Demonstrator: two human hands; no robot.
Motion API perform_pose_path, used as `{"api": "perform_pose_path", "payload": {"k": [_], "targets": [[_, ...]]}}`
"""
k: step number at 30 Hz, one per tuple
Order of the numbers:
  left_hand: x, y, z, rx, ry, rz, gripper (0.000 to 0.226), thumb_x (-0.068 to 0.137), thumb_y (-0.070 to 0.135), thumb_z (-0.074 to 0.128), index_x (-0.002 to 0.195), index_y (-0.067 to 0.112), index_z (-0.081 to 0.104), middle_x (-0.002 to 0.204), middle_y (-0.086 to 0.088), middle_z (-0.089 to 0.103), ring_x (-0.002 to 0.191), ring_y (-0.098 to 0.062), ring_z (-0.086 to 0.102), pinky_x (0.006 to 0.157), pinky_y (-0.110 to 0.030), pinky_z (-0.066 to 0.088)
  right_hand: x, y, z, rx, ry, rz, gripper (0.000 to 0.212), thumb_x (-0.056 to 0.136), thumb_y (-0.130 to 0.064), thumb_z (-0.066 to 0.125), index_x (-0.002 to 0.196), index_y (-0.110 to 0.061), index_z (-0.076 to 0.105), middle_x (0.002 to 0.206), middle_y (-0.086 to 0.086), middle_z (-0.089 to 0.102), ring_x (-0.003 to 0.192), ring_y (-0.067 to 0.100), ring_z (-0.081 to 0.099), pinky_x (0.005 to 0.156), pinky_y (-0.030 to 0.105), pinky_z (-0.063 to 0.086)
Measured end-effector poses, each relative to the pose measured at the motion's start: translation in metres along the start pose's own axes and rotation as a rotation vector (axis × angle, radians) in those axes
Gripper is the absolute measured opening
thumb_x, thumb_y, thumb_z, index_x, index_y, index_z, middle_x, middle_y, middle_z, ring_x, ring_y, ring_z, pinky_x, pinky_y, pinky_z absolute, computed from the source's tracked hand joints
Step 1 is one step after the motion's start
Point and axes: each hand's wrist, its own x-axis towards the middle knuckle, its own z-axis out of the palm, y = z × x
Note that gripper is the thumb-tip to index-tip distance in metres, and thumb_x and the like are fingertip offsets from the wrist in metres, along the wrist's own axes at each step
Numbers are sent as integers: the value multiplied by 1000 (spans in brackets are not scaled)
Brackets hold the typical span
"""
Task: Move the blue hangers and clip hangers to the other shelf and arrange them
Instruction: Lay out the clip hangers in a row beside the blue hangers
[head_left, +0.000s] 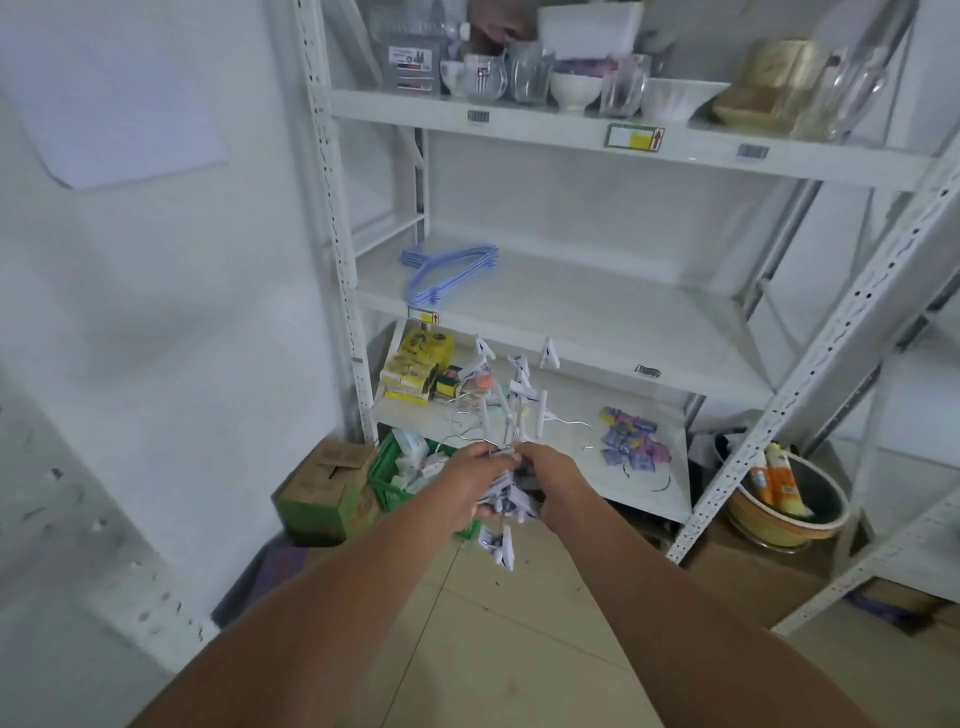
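Both hands, left hand (475, 480) and right hand (550, 475), grip white clip hangers (506, 410) whose long axis runs toward 12 o'clock; blue hangers (447, 273) lie flat, hooks toward 9 o'clock.

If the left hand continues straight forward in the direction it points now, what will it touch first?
Probably the bunch of white plastic clip hangers that the left hand and right hand hold together; it rises directly ahead. Beyond it is the front edge of the white metal middle shelf, though depth is unclear.

Blue hangers (448, 272) stacked flat on middle shelf, white clip hangers (506, 410) bunched, tangled, held aloft
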Motion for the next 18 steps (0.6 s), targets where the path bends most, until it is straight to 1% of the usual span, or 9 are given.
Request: {"api": "perform_pose_path", "payload": {"k": [1,4,5,6,7,8,11,14,18], "targets": [[13,7,-3,0,-14,7,21,83,21,72,102,14,66,98,-14,71,84,-30,70,82,-52,58,11,-8,4,4,7,-8,21,82,-23,68,66,-12,61,57,9,60,54,23,55,62,31,48],[53,28,-11,14,-39,4,21,83,20,72,102,14,66,102,-14,71,89,-30,69,83,-50,58,41,-32,17,-11,40,-37,15,79,-20,66,71,-9,62,57,12,58,56,24,54,63,34,46],[64,34,-13,23,-42,4,18,83,20,71,100,16,66,99,-11,70,86,-28,68,78,-44,60,50,-38,22,-20,53,-44,13,78,-19,66,71,-9,61,58,12,58,56,24,53,63,34,44],[77,41,-16,31,-49,7,14,83,20,70,97,19,66,96,-8,69,82,-23,66,67,-36,60,61,-46,27,-24,67,-49,13,77,-19,66,70,-9,61,55,11,57,52,23,51,62,33,43],[89,49,-18,34,-59,14,12,83,20,70,95,22,66,93,-4,68,80,-19,64,56,-29,57,71,-54,33,-19,79,-52,13,77,-18,66,68,-9,62,51,9,56,48,21,49,62,33,42],[100,57,-21,30,-69,23,13,83,20,71,94,23,66,93,-3,67,80,-17,63,51,-26,55,80,-62,37,-1,93,-54,14,77,-17,66,67,-9,62,48,8,56,46,21,48,63,33,42],[130,78,-26,47,-83,34,18,82,20,71,100,23,66,94,-2,66,79,-14,62,50,-25,52,106,-81,48,36,125,-57,16,78,-15,64,63,-9,60,45,8,52,43,20,45,60,32,41],[153,93,-28,80,-73,25,24,83,21,71,106,23,65,93,1,64,80,-13,60,49,-24,48,126,-97,53,13,146,-37,16,78,-17,66,64,-9,62,52,10,56,46,20,48,55,27,41],[190,111,-32,64,-75,15,11,83,18,71,88,26,64,85,3,63,75,-9,58,38,-18,46,158,-120,61,18,133,-31,18,81,-20,66,66,-11,59,57,10,55,49,19,47,57,28,39]]}}
